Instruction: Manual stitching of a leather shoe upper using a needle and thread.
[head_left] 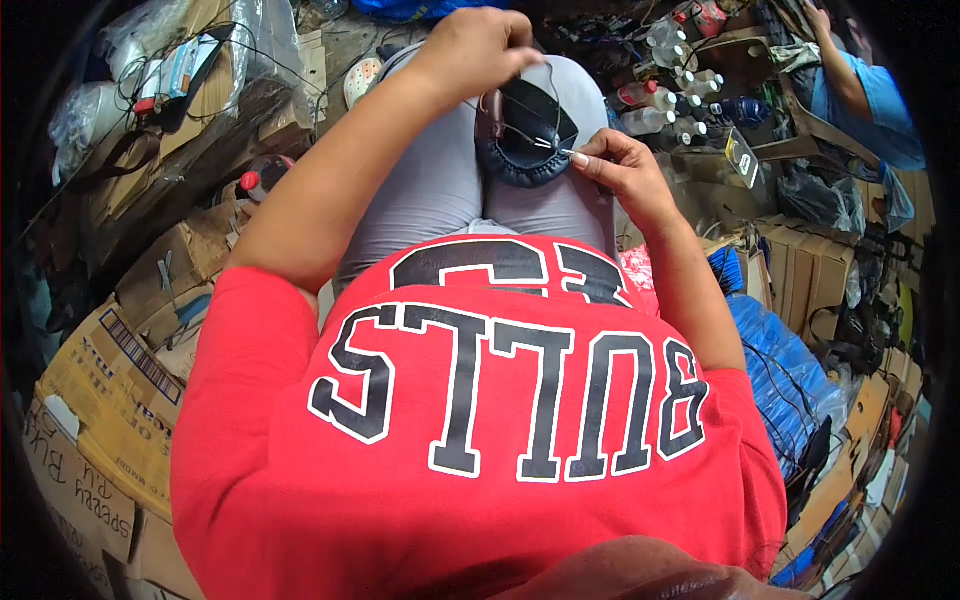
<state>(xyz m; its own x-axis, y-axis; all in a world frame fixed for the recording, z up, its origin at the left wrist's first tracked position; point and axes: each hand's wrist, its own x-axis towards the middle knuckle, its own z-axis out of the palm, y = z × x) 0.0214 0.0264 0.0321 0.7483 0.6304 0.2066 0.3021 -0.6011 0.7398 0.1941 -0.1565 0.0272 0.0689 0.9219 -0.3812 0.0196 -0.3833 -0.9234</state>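
A black shoe [530, 172] with a gathered, puckered toe edge rests across my thighs, its toe towards me. Above its far side my left hand [478, 50] is raised, fingers curled together. From near those fingers a dark thread [556, 95] runs down to the shoe. My right hand [628, 172] pinches a slim pale piece, perhaps a needle tip or thread end, at the shoe's right edge. A brown, handle-like piece [492, 115] lies against the shoe's left side; a thin shiny line crosses from it over the opening.
Several plastic bottles [660, 95] stand beyond my right knee. A co-worker's arm [845, 75] in a blue sleeve reaches in at the far right. Cardboard [120, 400] lies at my left, and a blue plastic bag [785, 370] at my right. A red-capped bottle [262, 178] is by my left elbow.
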